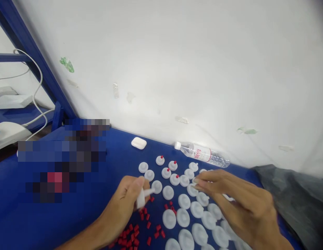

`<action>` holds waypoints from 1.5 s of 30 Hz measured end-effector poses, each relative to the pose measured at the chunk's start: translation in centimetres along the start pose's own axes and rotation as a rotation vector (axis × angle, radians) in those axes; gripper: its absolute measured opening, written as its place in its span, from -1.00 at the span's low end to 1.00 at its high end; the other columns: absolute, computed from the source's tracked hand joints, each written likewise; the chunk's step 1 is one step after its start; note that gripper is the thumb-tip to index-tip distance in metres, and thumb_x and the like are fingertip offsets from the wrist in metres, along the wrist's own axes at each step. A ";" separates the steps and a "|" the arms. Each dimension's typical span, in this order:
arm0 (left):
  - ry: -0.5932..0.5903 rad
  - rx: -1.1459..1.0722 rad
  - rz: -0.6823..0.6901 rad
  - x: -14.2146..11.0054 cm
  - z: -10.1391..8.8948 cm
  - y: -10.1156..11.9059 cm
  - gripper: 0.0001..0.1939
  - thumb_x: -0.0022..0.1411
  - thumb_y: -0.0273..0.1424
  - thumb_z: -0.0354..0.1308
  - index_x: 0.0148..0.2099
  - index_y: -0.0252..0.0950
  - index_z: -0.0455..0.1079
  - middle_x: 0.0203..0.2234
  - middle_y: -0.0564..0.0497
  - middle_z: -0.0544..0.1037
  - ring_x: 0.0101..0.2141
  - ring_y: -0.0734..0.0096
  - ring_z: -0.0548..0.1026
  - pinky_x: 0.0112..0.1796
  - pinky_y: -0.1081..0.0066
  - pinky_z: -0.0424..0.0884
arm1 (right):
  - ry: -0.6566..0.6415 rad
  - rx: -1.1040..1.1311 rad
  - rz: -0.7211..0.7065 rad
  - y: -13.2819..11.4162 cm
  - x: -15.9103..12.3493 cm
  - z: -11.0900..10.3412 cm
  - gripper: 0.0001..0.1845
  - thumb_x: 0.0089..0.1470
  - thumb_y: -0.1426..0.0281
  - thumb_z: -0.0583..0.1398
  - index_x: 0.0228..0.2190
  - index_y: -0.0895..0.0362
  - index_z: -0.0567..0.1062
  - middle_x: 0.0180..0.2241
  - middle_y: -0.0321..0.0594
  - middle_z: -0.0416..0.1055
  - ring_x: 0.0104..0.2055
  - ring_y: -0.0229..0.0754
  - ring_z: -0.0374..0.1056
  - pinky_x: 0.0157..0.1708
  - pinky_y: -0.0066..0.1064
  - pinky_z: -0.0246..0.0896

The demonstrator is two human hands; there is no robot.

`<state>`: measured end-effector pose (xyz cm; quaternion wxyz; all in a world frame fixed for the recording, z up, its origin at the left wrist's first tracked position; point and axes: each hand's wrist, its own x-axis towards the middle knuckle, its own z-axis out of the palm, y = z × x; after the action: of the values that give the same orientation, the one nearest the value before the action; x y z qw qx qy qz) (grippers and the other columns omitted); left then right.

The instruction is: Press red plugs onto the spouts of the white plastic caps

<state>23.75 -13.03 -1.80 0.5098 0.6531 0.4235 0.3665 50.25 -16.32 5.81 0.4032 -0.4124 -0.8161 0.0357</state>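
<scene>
My left hand (127, 203) is closed round a white plastic cap (142, 196) with a nozzle that points right. My right hand (236, 205) reaches left over the rows of white caps (182, 217), fingers stretched out and pressed together, the tips resting by a cap (192, 189) in the middle rows. Three of the far caps (168, 172) carry small red tips. Loose red plugs (132, 236) lie scattered on the blue table (80, 222) below my left hand.
A clear water bottle (203, 153) lies on its side against the white wall. A white earbud case (138, 143) sits near the wall. Grey cloth (294, 198) covers the right edge. White cables (33, 100) and a blue frame stand at the left.
</scene>
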 end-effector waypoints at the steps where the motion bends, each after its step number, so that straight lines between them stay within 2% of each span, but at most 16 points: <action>1: 0.022 -0.035 0.014 0.4 -0.4 0.3 -0.36 0.54 0.09 -0.30 -0.52 -0.17 0.03 -0.63 0.17 0.05 -0.58 0.43 0.01 -0.55 0.35 0.07 | -0.048 -0.028 0.000 0.3 0.2 0.0 -0.84 0.36 0.47 0.28 -0.13 -0.07 0.60 -0.20 -0.36 0.67 -0.20 -0.19 0.63 -0.08 -0.43 0.58; 3: 0.060 -0.074 0.051 0.9 -0.8 0.9 -0.39 0.51 0.12 -0.17 -0.48 -0.18 0.06 -0.57 0.17 0.08 -0.53 0.42 0.04 -0.50 0.36 0.09 | -0.216 0.018 0.015 0.5 0.4 0.7 -0.85 0.41 0.45 0.24 -0.12 -0.04 0.60 -0.16 -0.36 0.66 -0.17 -0.22 0.62 -0.10 -0.46 0.54; 7: 0.099 -0.032 0.045 0.7 -0.5 1.9 -0.58 0.42 0.08 0.10 -0.24 -0.17 0.35 -0.47 0.16 0.28 -0.49 0.41 0.24 -0.47 0.39 0.19 | -0.477 0.135 0.065 0.5 -0.1 3.0 -0.87 0.44 0.35 0.24 -0.06 -0.05 0.60 -0.04 -0.37 0.65 -0.07 -0.15 0.60 0.04 -0.32 0.47; 9: 0.106 0.024 0.042 0.5 -0.1 1.9 -0.66 0.37 0.02 0.21 -0.15 -0.13 0.38 -0.44 0.17 0.36 -0.48 0.41 0.33 -0.47 0.41 0.25 | -0.467 0.103 0.160 0.5 -0.4 3.2 -0.89 0.41 0.26 0.28 -0.08 -0.09 0.62 -0.03 -0.38 0.65 -0.04 -0.11 0.59 0.07 -0.26 0.45; 12: 0.090 0.108 0.082 0.4 0.4 1.5 -0.72 0.29 -0.07 0.33 -0.10 -0.08 0.42 -0.41 0.16 0.45 -0.44 0.37 0.42 -0.40 0.40 0.38 | -0.337 0.025 0.315 0.3 -0.5 2.7 -0.79 0.36 0.14 0.32 -0.01 -0.15 0.59 -0.09 -0.39 0.64 -0.05 -0.10 0.58 0.01 -0.26 0.49; 15: 0.031 0.166 0.155 0.4 0.8 1.0 -0.73 0.26 -0.13 0.38 -0.06 -0.04 0.48 -0.38 0.16 0.49 -0.41 0.35 0.43 -0.36 0.37 0.41 | -0.252 0.069 0.247 -0.2 -0.2 2.4 -0.79 0.40 0.15 0.29 0.02 -0.13 0.58 -0.17 -0.43 0.66 -0.18 -0.18 0.60 -0.07 -0.33 0.50; 18: -0.004 0.183 0.161 0.2 0.9 1.0 -0.67 0.25 -0.13 0.38 0.04 0.01 0.50 -0.32 0.14 0.53 -0.41 0.35 0.43 -0.41 0.37 0.36 | -0.179 0.107 0.142 -0.4 0.3 2.6 -0.81 0.46 0.20 0.23 -0.15 -0.05 0.64 -0.28 -0.43 0.67 -0.34 -0.26 0.58 -0.21 -0.43 0.49; 21: 0.055 0.179 0.107 0.0 0.9 1.6 -0.60 0.37 -0.07 0.23 0.19 0.04 0.43 -0.23 0.10 0.56 -0.38 0.32 0.44 -0.39 0.33 0.36 | -0.121 -0.049 0.186 0.9 0.6 2.4 -0.81 0.44 0.22 0.25 -0.15 -0.02 0.66 -0.26 -0.38 0.68 -0.29 -0.23 0.60 -0.26 -0.45 0.50; 25: 0.089 0.143 0.074 -0.1 0.8 2.7 -0.60 0.52 0.02 -0.07 0.06 -0.06 0.46 -0.33 0.08 0.50 -0.43 0.32 0.40 -0.36 0.28 0.38 | -0.140 -0.373 0.198 4.6 0.4 2.4 -0.71 0.48 0.34 0.13 -0.14 0.08 0.67 -0.17 -0.19 0.68 -0.15 -0.05 0.62 -0.07 -0.22 0.54; 29: 0.090 0.179 0.078 0.0 0.8 3.1 -0.61 0.53 0.00 -0.08 -0.03 -0.09 0.44 -0.37 0.10 0.48 -0.43 0.32 0.37 -0.38 0.28 0.33 | -0.272 -0.421 0.201 7.0 0.0 3.2 -0.68 0.45 0.40 0.11 -0.12 0.07 0.69 -0.19 -0.16 0.67 -0.15 0.00 0.60 -0.10 -0.16 0.55; 32: 0.085 0.196 0.090 -0.1 0.9 2.9 -0.66 0.52 -0.03 -0.07 -0.07 -0.08 0.43 -0.38 0.10 0.48 -0.41 0.29 0.38 -0.37 0.27 0.32 | -0.321 -0.419 0.199 7.0 0.1 3.2 -0.70 0.46 0.34 0.13 0.03 0.06 0.64 -0.07 -0.11 0.64 -0.01 0.04 0.57 0.06 -0.07 0.51; 34: 0.083 0.204 0.111 -0.1 1.0 2.9 -0.69 0.53 -0.07 -0.07 -0.07 -0.07 0.42 -0.40 0.10 0.49 -0.43 0.28 0.39 -0.37 0.27 0.33 | -0.349 -0.399 0.188 6.5 0.2 3.0 -0.65 0.49 0.26 0.11 0.13 0.04 0.58 0.08 -0.08 0.57 0.14 0.08 0.49 0.22 0.07 0.38; 38: 0.095 0.228 0.158 -0.2 1.1 2.9 -0.75 0.53 -0.17 -0.06 -0.05 -0.09 0.42 -0.43 0.12 0.50 -0.46 0.32 0.39 -0.37 0.26 0.35 | -0.501 -0.319 0.155 5.3 0.1 3.1 -0.56 0.53 0.14 0.04 0.31 -0.10 0.43 0.36 -0.21 0.35 0.44 0.11 0.18 0.40 0.27 0.11; 40: 0.097 0.235 0.159 -0.2 1.0 2.8 -0.75 0.54 -0.17 -0.05 -0.05 -0.10 0.42 -0.44 0.11 0.50 -0.45 0.31 0.41 -0.36 0.26 0.34 | -0.576 -0.290 0.160 5.2 0.0 3.5 -0.52 0.55 0.15 0.00 0.35 -0.05 0.38 0.38 -0.21 0.32 0.48 0.11 0.09 0.43 0.32 0.01; 43: 0.074 0.265 0.151 0.0 0.7 2.7 -0.74 0.55 -0.17 -0.06 -0.05 -0.10 0.43 -0.45 0.12 0.49 -0.44 0.31 0.42 -0.35 0.25 0.35 | -0.592 -0.255 0.150 5.7 -0.1 4.0 -0.52 0.57 0.19 -0.01 0.34 0.07 0.39 0.33 -0.15 0.39 0.46 0.12 0.15 0.44 0.35 -0.04; 45: 0.067 0.295 0.152 0.1 0.5 2.5 -0.74 0.55 -0.19 -0.07 -0.07 -0.08 0.43 -0.45 0.13 0.48 -0.44 0.32 0.43 -0.32 0.27 0.38 | -0.508 -0.226 0.117 6.0 0.1 3.8 -0.57 0.56 0.23 0.02 0.28 0.06 0.45 0.25 -0.15 0.48 0.36 0.10 0.31 0.39 0.31 0.09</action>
<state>24.72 -13.44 0.52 0.3648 0.7385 0.4387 0.3592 51.44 -11.24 0.94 0.1344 -0.4788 -0.8647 0.0698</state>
